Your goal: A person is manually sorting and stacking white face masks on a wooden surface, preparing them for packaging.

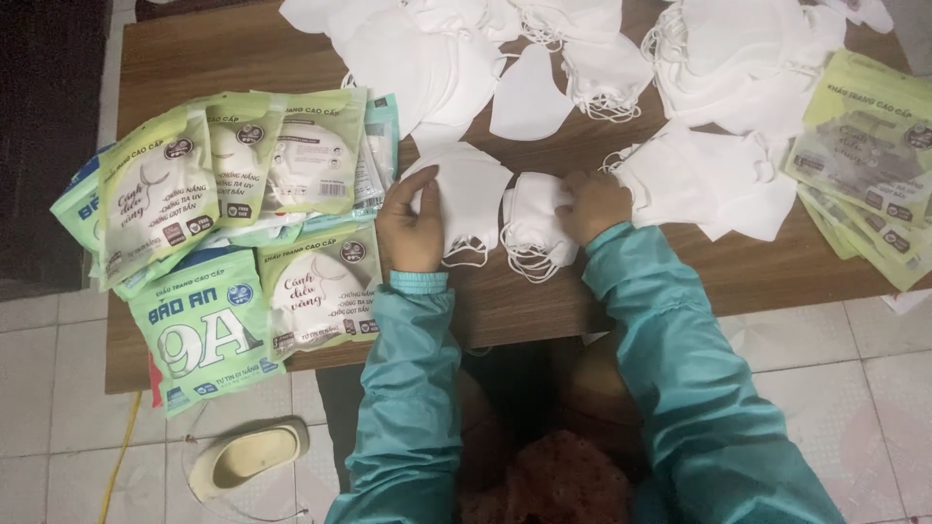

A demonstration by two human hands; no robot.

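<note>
So right at the near edge of the wooden table the person in teal sleeves has both hands on white face masks: the left hand lies mostly flat with fingers spread on a single folded mask, pressing it to the table rather than gripping it, while the right hand is curled round a small stack of masks, thumb and fingers closed on its top edge, ear loops dangling off toward the table's near edge. Both sit at the middle of the table's near side, the single mask just left of the stack and touching or nearly so. How far along? I'd say somewhere in the middle. On the left end of the table there's a pile of filled green packets overlapping each other, a few hanging over the edge, so a good batch looks done. But the far side of the table still carries a big heap of loose masks, plus another bunch just right of the right hand, and on the right end there's a stack of flat green packets that look empty, can't be totally sure. So plenty left to bag, by the look of it. Off the table's near left corner, on the tiled floor, lies a pale slipper
</note>
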